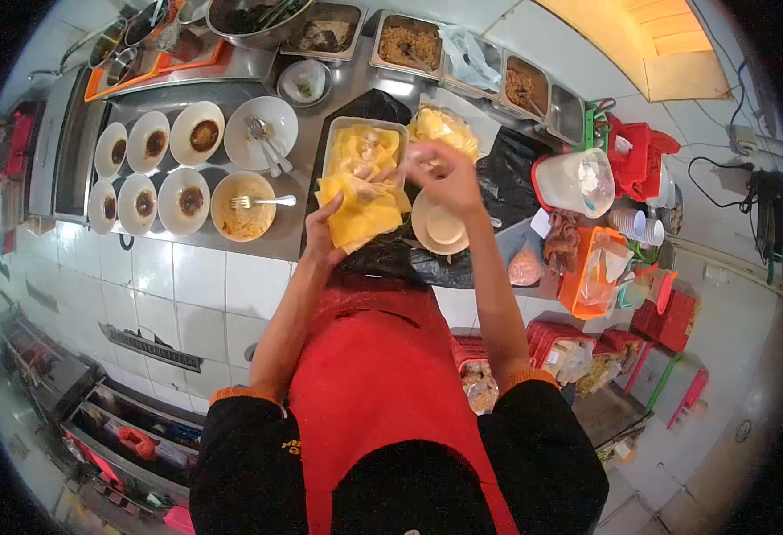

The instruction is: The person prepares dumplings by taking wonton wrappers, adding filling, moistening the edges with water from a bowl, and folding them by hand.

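My left hand [322,234] grips a stack of thin yellow dough wrappers [362,219] by its left edge. The stack is tilted over the near side of a clear plastic tub [328,147], which holds more yellow wrappers with pale filling-like lumps on them. My right hand [452,171] is raised just right of the tub with its fingers curled in. Whatever may be between those fingertips is too small to make out. Behind it, yellow folded pieces [446,131] lie on white paper. Below my right hand sits a pale round dish [445,226] on a plate.
Several white bowls with dark sauce [144,205] stand at the left. Near them are a bowl with a fork [240,218] and a bowl with spoons [262,134]. Metal food trays [409,45] line the back. At right are a white bucket [578,183] and an orange basket [592,276].
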### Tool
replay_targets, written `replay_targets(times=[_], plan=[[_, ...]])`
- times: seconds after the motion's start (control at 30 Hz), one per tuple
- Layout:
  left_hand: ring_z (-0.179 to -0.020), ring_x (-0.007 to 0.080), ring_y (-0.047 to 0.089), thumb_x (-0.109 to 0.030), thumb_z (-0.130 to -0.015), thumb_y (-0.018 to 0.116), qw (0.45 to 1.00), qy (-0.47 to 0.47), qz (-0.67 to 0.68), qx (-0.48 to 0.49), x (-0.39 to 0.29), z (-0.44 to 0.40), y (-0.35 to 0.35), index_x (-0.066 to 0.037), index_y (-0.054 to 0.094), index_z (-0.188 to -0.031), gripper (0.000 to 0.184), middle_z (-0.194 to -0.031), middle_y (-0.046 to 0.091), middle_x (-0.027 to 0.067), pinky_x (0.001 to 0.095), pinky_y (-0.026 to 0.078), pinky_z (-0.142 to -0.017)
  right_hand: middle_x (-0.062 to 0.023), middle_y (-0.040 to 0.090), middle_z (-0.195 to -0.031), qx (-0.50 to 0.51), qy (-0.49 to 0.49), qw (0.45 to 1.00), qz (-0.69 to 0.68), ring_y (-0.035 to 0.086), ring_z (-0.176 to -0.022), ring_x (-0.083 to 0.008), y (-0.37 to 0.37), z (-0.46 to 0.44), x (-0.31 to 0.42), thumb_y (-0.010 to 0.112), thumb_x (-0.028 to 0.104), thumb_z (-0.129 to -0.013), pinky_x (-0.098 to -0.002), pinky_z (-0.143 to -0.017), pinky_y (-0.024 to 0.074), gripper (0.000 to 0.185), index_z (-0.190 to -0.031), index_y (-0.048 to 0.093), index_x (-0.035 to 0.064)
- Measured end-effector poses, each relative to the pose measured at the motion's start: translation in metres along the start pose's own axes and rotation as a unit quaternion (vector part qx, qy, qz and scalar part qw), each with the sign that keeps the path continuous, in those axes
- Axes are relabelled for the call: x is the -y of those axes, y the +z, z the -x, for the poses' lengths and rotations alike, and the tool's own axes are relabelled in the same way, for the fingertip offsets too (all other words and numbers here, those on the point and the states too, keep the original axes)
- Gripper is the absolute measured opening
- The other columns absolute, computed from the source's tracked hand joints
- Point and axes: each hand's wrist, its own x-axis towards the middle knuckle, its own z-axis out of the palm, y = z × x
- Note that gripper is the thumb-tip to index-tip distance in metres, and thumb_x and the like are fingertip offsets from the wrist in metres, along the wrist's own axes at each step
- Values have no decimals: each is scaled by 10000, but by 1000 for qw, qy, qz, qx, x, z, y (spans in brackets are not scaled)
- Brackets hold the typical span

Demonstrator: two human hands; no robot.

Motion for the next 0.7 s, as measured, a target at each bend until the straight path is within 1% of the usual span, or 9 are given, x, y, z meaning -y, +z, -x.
replay_targets(times=[0.03,0.1,0.13,0.2,0.3,0.43,0.53,0.6,0.7], plan=[[-1413,376,430,-412,-1015,504,1000,2,0,-1,-3,0,-2,-26,314,-1531,672,-1558,395,209,535,382,-1149,-45,716,-1024,-50,2,998,31,679,-900,-128,-11,-19,-22,828,180,-824,-283,-666,548,329,-1092,701,39],[-1465,365,356,-250,-999,498,999,19,35,7,-11,-1,-8,-30,281,-1546,629,-1605,321,207,531,334,-1184,-112,731,-1019,-159,-3,976,151,688,-955,-231,-33,-58,-84,814,210,-811,-349,-734,557,330,-1068,710,31],[-1465,365,356,-250,-999,498,999,20,34,7,-14,1,-8,-30,281,-1546,629,-1605,321,207,531,334,-1184,-112,731,-1019,-159,-4,976,150,688,-955,-231,-38,-73,-98,814,210,-811,-349,-734,557,330,-1068,710,31],[-1472,361,345,-242,-996,505,999,33,3,-2,-19,8,-6,-25,276,-1544,632,-1604,322,207,532,314,-1195,-170,726,-1034,-204,-9,917,342,655,-1016,-344,-40,-95,-106,815,239,-771,-442,-843,536,378,-1075,711,38],[-1466,365,356,-231,-990,514,999,29,3,-25,-19,15,-13,-21,278,-1542,636,-1604,322,208,532,319,-1192,-182,720,-1031,-157,10,916,369,616,-1046,-388,-29,-109,-109,813,241,-741,-489,-918,496,417,-1092,700,46],[-1460,368,364,-236,-993,514,999,23,-6,-21,-13,17,-20,-17,287,-1535,627,-1597,334,211,532,324,-1189,-180,721,-1012,-155,-5,897,413,629,-1025,-387,-18,-120,-115,800,201,-723,-490,-914,500,397,-1073,696,46],[-1447,368,385,-247,-1002,502,998,15,-22,-49,-10,16,-22,-17,293,-1534,616,-1584,360,207,529,331,-1184,-172,726,-990,-174,-2,913,368,661,-937,-385,-15,-114,-109,777,147,-713,-461,-871,527,345,-1031,695,41],[-1436,360,405,-252,-1014,486,998,3,-15,-60,-9,14,-23,-17,310,-1525,589,-1568,395,191,524,345,-1177,-151,727,-939,-222,-12,943,247,697,-807,-325,-18,-105,-105,768,96,-706,-399,-780,561,322,-1013,692,39],[-1422,350,430,-246,-1027,465,999,-6,-6,-46,-12,8,-26,-23,315,-1524,566,-1561,414,171,517,356,-1173,-118,720,-900,-222,14,956,192,705,-739,-241,-36,-90,-103,786,54,-695,-341,-702,567,342,-1023,691,35]])
